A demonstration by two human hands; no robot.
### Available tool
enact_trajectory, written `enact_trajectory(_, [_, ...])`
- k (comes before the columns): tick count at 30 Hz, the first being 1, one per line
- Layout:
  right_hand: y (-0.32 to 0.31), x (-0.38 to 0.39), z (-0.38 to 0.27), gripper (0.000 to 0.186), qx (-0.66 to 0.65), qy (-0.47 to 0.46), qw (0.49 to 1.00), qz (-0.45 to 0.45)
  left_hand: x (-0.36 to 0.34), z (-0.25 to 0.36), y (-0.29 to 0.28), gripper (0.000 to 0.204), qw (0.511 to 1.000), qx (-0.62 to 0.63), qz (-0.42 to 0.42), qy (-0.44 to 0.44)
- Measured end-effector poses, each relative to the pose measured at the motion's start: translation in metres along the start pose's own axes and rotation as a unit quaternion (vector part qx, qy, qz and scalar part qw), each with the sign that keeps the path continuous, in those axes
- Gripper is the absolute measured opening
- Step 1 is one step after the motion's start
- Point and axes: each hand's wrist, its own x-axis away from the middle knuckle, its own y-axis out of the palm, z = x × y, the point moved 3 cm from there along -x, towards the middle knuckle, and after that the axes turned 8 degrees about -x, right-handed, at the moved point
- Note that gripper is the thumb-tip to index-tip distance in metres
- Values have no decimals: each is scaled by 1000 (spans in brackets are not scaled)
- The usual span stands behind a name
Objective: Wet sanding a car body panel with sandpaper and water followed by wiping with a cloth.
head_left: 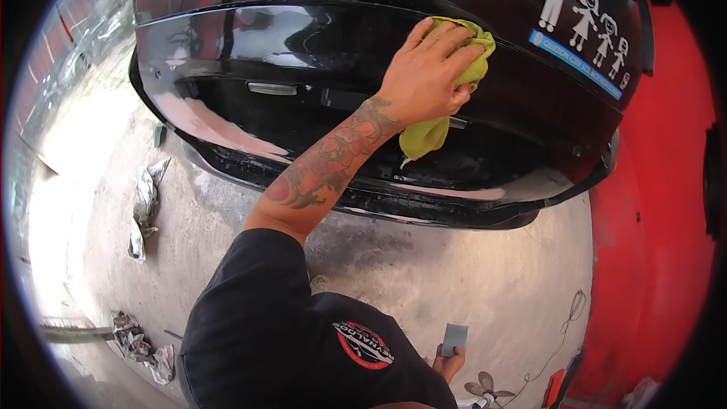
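Observation:
My left hand (432,68) presses a crumpled yellow-green cloth (428,136) against the black car's tailgate (363,26), its fingers bent over the bunched upper part. A loose end of the cloth hangs below the palm. Low in front of my body, my right hand (450,365) grips a small grey rectangular sheet that looks like sandpaper (455,337); most of that arm is hidden behind my torso. Pale pinkish patches (219,127) show on the lower left of the car's bodywork, and a thinner pale strip runs along the lower right.
White figure stickers (587,15) and a blue strip mark the car's upper right. A red surface (644,220) rises along the right side. Crumpled paper (144,212) lies on the concrete floor (363,250) at left. A fan (487,388) with a cord stands at lower right.

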Motion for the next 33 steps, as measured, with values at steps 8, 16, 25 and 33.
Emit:
enact_trajectory(8, [34, -5, 0, 57, 80, 5, 994, -71, 63, -127, -98, 55, 988, -92, 75, -100])
enact_trajectory(16, [59, 18, 24, 51, 167, 44, 984, -28, 124, -264, -182, 55, 953, -165, 119, -223])
enact_trajectory(25, [26, 29, 36, 44, 193, 55, 980, -4, 178, -425, -261, 61, 896, -203, 139, -370])
enact_trajectory(33, [24, 34, 38, 44, 234, 50, 970, 39, 280, -458, -284, 65, 824, -160, 192, -509])
